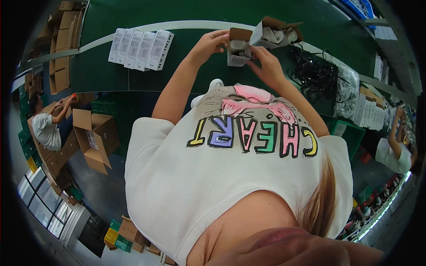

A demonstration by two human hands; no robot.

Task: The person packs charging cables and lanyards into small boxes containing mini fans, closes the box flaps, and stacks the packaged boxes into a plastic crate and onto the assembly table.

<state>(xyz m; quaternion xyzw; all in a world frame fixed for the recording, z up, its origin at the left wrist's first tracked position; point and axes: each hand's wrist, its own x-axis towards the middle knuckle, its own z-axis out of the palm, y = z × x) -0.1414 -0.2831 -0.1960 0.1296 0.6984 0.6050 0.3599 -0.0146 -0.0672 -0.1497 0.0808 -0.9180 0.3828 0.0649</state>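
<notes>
To the left of a small open box (236, 61), we see a bare left forearm (181, 82) slanting up and inward. The left hand (208, 45) turns toward the box, its fingers (220, 38) bent and their tips at its left edge. From the box's right, a bare right forearm (302, 96) slants up to meet it. The right hand (270, 67) curves inward, fingers at the box's right side, thumb lower down. We cannot tell how firmly either hand presses.

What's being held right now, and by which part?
A small open white box, by its opposite sides: left hand at its left, right hand at its right.
</notes>
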